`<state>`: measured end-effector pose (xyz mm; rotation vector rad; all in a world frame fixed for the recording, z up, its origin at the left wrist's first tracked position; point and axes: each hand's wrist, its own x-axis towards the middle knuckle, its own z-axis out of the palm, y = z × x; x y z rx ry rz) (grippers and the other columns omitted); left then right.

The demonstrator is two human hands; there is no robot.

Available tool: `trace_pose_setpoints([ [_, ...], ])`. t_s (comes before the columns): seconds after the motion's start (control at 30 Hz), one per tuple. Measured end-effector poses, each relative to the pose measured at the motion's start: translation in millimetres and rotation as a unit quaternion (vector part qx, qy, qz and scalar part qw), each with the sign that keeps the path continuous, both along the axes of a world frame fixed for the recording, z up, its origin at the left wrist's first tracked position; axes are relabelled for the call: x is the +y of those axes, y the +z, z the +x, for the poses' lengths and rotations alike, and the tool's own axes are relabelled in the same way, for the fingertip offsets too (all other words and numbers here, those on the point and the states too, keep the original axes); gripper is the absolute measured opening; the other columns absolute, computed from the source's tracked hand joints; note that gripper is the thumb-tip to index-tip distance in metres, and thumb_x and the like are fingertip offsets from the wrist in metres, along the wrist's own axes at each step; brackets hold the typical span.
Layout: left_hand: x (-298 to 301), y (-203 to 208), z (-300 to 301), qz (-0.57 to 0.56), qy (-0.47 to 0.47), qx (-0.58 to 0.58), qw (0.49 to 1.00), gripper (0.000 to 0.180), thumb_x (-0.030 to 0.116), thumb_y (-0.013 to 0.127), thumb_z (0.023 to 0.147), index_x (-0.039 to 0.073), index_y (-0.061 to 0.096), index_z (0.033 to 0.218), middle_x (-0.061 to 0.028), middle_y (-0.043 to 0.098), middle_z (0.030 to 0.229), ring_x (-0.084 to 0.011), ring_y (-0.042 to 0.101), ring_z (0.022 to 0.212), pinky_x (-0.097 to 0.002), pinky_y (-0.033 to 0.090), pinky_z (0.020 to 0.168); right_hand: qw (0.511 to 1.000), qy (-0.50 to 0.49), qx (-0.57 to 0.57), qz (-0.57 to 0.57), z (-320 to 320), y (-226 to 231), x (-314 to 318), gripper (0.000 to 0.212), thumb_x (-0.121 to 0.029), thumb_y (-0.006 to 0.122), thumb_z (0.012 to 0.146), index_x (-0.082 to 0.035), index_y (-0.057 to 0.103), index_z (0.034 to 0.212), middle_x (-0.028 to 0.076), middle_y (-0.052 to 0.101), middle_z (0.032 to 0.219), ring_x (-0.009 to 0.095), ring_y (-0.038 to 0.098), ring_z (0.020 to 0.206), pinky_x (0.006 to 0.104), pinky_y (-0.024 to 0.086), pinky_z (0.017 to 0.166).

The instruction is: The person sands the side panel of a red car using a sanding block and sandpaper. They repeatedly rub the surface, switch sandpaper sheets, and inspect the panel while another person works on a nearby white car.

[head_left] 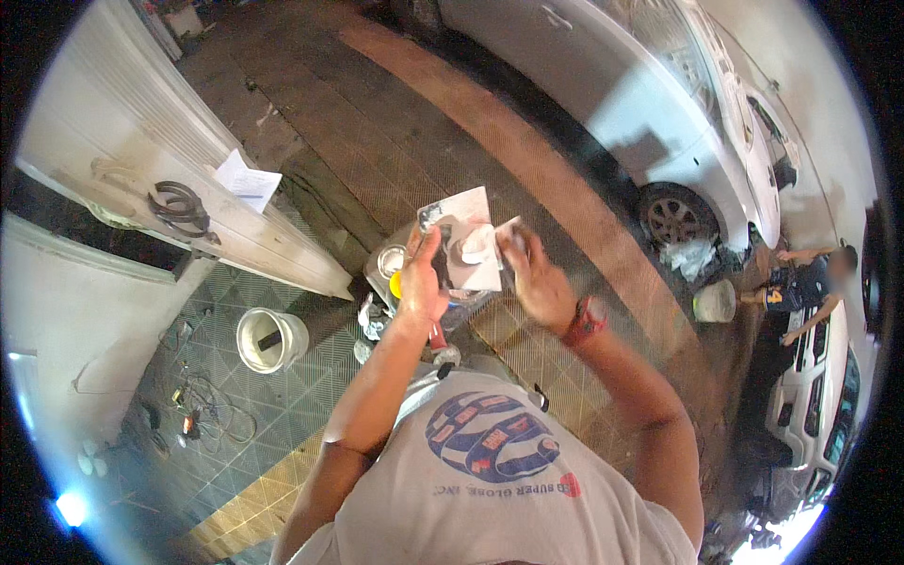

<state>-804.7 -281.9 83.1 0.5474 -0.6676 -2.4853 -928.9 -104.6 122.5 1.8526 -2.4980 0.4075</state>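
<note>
Fingers [513, 252] of the right hand [543, 290] are bent and pinched together on a small pale spreader [508, 226], slightly blurred, held just at the right edge of a square white board [471, 209] near the middle of the frame; I can't tell whether its edge touches the board. The left hand [426, 290] grips that board from its lower left side, thumb laid along the top and the other fingers hidden beneath. On the board sits a mound of white paste [477, 245], with grey smears beside it. My reading is that the paste is being worked or gathered on the board; the next move calls for a level, steady left hand and a flat, light stroke from the right. A red band [589, 320] circles the right wrist. Under the board a round metal rim [390, 259] and a yellow thing [395, 284] peek out, the rest covered. Farther off, a white bucket [250, 339] stands at left of centre, tangled cables [221, 424] lie at lower left, and a long white panel [122, 122] bearing papers [247, 179] fills the upper left. A light-coloured car [556, 66] takes the upper right, and a co-worker [805, 287] is at the right edge.
</note>
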Motion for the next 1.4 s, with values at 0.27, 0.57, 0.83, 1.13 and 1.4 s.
trace_pose_setpoints([
  [0.27,-5,-57,45,0.084,-0.063,-0.052,0.993,0.055,0.042,0.062,0.103,0.005,0.055,0.142,-0.0087,0.067,0.135,-0.0257,0.066,0.120,-0.0440,0.050,0.108,0.565,-0.293,-0.696,-0.332,-5,-60,-18,0.051,0.002,0.066,0.090,-0.001,0.046,0.136,0.018,0.068,0.118,0.025,0.073,0.088,0.0394,0.061,0.078],
  [0.57,4,-100,104,0.024,-0.007,-0.123,0.992,0.053,0.039,0.057,0.106,0.004,0.052,0.146,-0.0079,0.062,0.142,-0.0238,0.060,0.131,-0.0433,0.046,0.112,0.672,-0.423,-0.530,-0.298,23,-255,-25,0.042,-0.024,0.079,0.092,0.001,0.061,0.122,0.004,0.065,0.087,0.020,0.066,0.070,0.0371,0.056,0.065],
  [0.83,-9,-136,124,0.016,0.082,-0.153,0.985,0.048,0.033,0.059,0.106,0.005,0.053,0.145,-0.0099,0.063,0.140,-0.0259,0.059,0.130,-0.0452,0.045,0.112,0.848,-0.368,-0.339,-0.173,-20,-252,-43,0.030,-0.029,0.068,0.099,-0.001,0.076,0.105,0.020,0.074,0.081,0.033,0.072,0.074,0.0414,0.056,0.066],
  [1.13,-27,-184,91,0.017,0.114,-0.184,0.976,0.057,0.035,0.065,0.102,0.004,0.050,0.148,-0.0090,0.058,0.145,-0.0260,0.058,0.129,-0.0443,0.044,0.111,0.892,-0.271,-0.270,-0.240,-27,-174,-15,0.029,-0.030,0.061,0.103,-0.005,0.076,0.107,0.023,0.072,0.086,0.038,0.071,0.073,0.0447,0.055,0.068],
  [1.4,-37,-214,46,-0.034,0.078,-0.250,0.965,0.076,0.048,0.071,0.097,0.001,0.047,0.152,-0.0098,0.048,0.156,-0.0246,0.039,0.145,-0.0424,0.028,0.122,0.774,-0.319,-0.459,-0.296,-42,-78,42,0.035,-0.027,0.055,0.109,0.004,0.071,0.113,0.012,0.075,0.102,0.020,0.074,0.079,0.0312,0.061,0.073],
])
